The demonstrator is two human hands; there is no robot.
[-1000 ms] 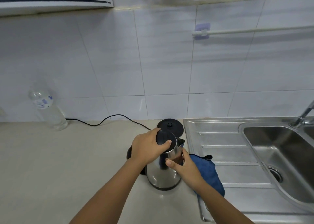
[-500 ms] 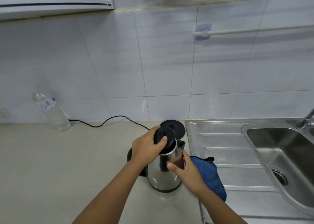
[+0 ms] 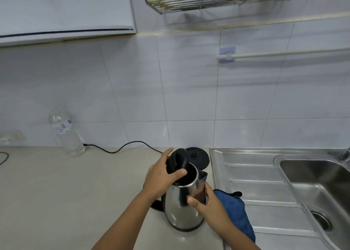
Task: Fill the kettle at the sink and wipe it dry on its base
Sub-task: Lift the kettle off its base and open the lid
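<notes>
The stainless-steel kettle (image 3: 182, 206) stands on the worktop (image 3: 66, 193) close to its right edge, just beside the draining board of the sink (image 3: 312, 185), and off its round black base (image 3: 197, 157), which lies behind it near the wall. The left hand (image 3: 161, 177) is clamped on the black lid (image 3: 177, 162), thumb on the near side and fingers over the top, and the lid is tipped up with the mouth of the kettle showing beneath it. The right hand (image 3: 206, 206) is wrapped around the steel body below the spout, bracing it. The step in hand looks to be opening the kettle before it is filled. To do it well, the right hand should keep the body pressed to the worktop while the left swings the lid fully back, so that the kettle does not tip or slide on the smooth surface. A blue cloth (image 3: 234, 213) lies just beside the kettle on the edge of the draining board, ready for wiping. The carry to the sink basin on the right is best done by the handle, with the lid held clear of the tap.
</notes>
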